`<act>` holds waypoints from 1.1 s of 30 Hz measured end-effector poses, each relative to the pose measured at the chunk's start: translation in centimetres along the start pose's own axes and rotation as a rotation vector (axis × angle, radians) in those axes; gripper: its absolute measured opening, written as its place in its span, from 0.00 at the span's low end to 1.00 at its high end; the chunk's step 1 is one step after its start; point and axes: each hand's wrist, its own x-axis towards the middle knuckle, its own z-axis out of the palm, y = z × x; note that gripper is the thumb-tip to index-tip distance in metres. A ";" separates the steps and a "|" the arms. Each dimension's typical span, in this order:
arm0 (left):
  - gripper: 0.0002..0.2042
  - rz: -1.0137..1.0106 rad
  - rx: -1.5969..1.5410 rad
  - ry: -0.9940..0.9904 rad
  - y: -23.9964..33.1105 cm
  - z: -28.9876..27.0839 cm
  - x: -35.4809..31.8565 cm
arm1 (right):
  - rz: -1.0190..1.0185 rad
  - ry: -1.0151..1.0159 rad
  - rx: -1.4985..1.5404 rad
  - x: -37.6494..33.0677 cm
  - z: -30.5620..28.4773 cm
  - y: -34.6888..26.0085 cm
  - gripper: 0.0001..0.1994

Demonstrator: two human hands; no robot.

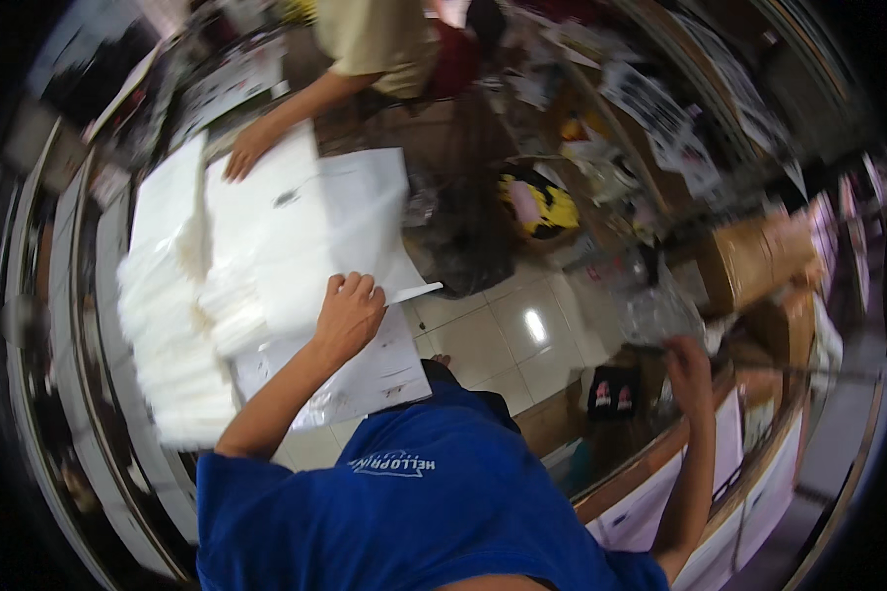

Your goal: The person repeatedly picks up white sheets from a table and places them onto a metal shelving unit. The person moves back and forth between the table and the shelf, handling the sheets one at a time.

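Observation:
My left hand (pixel 351 317) is closed, fingers curled at the near edge of a white sheet (pixel 365 202) whose right corner curls up. Beneath and beside it lie stacks of thin white plastic bags or sheets (pixel 168 325); which they are I cannot tell. A flat white board (pixel 370 379) extends toward me below the wrist. My right hand (pixel 691 372) is stretched out far to the right, smeared by motion, beside a clear plastic bag (pixel 650 300). Whether it touches the bag is unclear.
Another person's hand (pixel 249 150) rests on the far part of the white stack. A dark plastic bag (pixel 468 241) and a box with yellow and black contents (pixel 537 205) stand beyond the tiled floor (pixel 503 340). Cardboard boxes (pixel 759 261) and a folded black cloth item (pixel 613 392) are at right.

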 end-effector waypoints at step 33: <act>0.39 0.765 -1.980 -0.603 51.4 -20.0 20.2 | 0.151 0.582 0.249 -14.8 -24.6 16.0 0.08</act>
